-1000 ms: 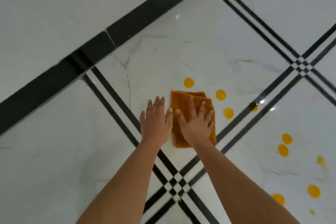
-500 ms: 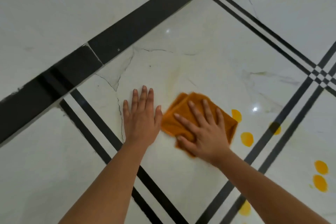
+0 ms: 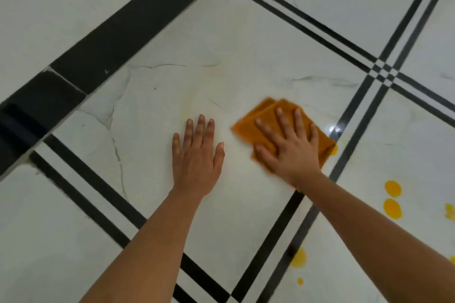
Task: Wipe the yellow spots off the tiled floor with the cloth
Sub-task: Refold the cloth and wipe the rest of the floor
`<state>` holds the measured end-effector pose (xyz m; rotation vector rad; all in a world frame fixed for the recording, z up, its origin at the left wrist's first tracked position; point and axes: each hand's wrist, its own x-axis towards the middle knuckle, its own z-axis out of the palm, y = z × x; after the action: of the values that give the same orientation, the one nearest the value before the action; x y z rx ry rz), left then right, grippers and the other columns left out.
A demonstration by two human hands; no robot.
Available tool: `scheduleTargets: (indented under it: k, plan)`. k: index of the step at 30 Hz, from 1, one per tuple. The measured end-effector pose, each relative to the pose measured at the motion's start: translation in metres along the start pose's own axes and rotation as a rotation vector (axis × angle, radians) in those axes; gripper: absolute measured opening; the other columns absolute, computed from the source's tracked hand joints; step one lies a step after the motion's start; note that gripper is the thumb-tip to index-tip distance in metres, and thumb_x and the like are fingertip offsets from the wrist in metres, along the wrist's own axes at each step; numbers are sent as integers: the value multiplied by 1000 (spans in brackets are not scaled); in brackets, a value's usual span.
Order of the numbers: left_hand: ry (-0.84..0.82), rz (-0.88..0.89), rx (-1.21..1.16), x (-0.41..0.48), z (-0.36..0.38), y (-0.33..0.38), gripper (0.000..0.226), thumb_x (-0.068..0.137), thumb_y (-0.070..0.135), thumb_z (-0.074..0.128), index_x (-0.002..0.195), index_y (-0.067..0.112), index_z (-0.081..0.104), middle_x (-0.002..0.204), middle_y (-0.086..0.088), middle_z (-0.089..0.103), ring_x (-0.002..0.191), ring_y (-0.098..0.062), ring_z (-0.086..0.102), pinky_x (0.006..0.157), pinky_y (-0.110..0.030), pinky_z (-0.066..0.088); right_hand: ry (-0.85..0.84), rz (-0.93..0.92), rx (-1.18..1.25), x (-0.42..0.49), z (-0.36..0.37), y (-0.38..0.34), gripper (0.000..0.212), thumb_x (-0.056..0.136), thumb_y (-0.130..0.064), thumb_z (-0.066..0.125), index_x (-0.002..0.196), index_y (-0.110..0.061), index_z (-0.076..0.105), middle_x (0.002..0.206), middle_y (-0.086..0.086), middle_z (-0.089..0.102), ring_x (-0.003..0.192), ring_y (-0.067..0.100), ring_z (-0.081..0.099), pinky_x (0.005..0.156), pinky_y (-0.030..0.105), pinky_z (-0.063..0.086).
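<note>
The glossy white marble-look tiled floor (image 3: 246,44) with black stripes carries both hands. The left hand (image 3: 197,155) lies flat and open on bare tile, as a brace. The right hand (image 3: 290,152), fingers spread and straight, presses down the folded orange cloth (image 3: 264,110), gripping nothing. One spot peeks out at the cloth's right edge, and more round yellow spots (image 3: 393,188) lie beyond the stripes. Pinned only by the palm, the cloth may bunch or slip and smear yellow.
</note>
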<state>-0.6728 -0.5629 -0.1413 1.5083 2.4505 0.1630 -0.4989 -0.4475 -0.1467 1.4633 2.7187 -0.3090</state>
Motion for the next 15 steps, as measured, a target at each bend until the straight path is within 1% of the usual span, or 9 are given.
scheduleTargets:
  k: [2, 3, 5, 7, 9, 11, 12, 14, 15]
  plan:
    - [1, 13, -1, 5, 4, 13, 73, 83, 50, -5, 149, 21, 10, 157, -1, 8, 145, -21, 3, 114, -43, 2, -45, 160, 60, 31, -4, -12, 57, 86, -70, 18, 141, -55, 8, 159, -2, 0, 143, 31, -14, 111, 61, -3]
    - [0, 22, -1, 7, 5, 17, 73, 83, 50, -4, 149, 21, 11, 157, -1, 9, 145, -21, 4, 114, -43, 3, -23, 141, 63, 27, -3, -18, 58, 87, -69, 20, 142, -53, 10, 159, -1, 1, 143, 33, -13, 110, 62, -3]
    - [3, 48, 3, 5, 8, 26, 73, 84, 50, -2, 148, 21, 13, 157, -2, 11, 144, -21, 6, 114, -44, 4, 31, -50, 14, -14, 5, -13, 60, 86, -69, 22, 143, -50, 16, 158, 0, 9, 144, 35, -5, 110, 64, 2]
    - [-17, 101, 14, -1, 10, 39, 71, 85, 49, 0, 148, 20, 14, 156, -2, 13, 144, -22, 7, 113, -44, 4, -16, -188, -56, -80, 9, 16, 60, 86, -72, 18, 142, -52, 16, 157, -2, 13, 145, 33, -1, 110, 63, 7]
    - [-41, 148, 42, -6, 13, 51, 69, 87, 48, 2, 148, 19, 14, 156, -3, 14, 144, -23, 9, 113, -43, 4, -3, -98, -54, -90, 7, 51, 59, 84, -74, 14, 140, -55, 16, 157, -4, 15, 145, 30, 1, 109, 63, 11]
    - [-44, 181, 67, -7, 16, 61, 66, 89, 47, 6, 147, 18, 18, 155, -4, 19, 143, -24, 14, 112, -44, 7, 39, 156, 11, -43, -2, 62, 59, 83, -74, 13, 139, -57, 12, 158, -4, 8, 145, 29, -6, 111, 61, 5]
    - [-39, 196, 77, -4, 18, 68, 66, 89, 47, 7, 147, 18, 20, 154, -5, 20, 143, -25, 15, 112, -45, 8, 2, 245, 38, -18, -8, 59, 60, 83, -74, 14, 140, -57, 8, 159, -4, 2, 144, 30, -11, 111, 61, -1]
    - [-41, 224, 78, 3, 21, 82, 66, 89, 47, 7, 147, 18, 20, 155, -5, 20, 143, -25, 15, 112, -46, 9, -20, 227, 45, -4, -9, 49, 62, 84, -73, 14, 142, -53, 3, 159, -2, -5, 143, 33, -17, 110, 63, -6]
    - [-41, 241, 65, 6, 22, 87, 66, 89, 46, 8, 147, 19, 23, 154, -6, 21, 143, -25, 15, 112, -47, 9, -2, 122, 26, -14, -4, 49, 62, 85, -72, 14, 142, -51, 3, 159, -1, -3, 143, 33, -15, 110, 64, -4]
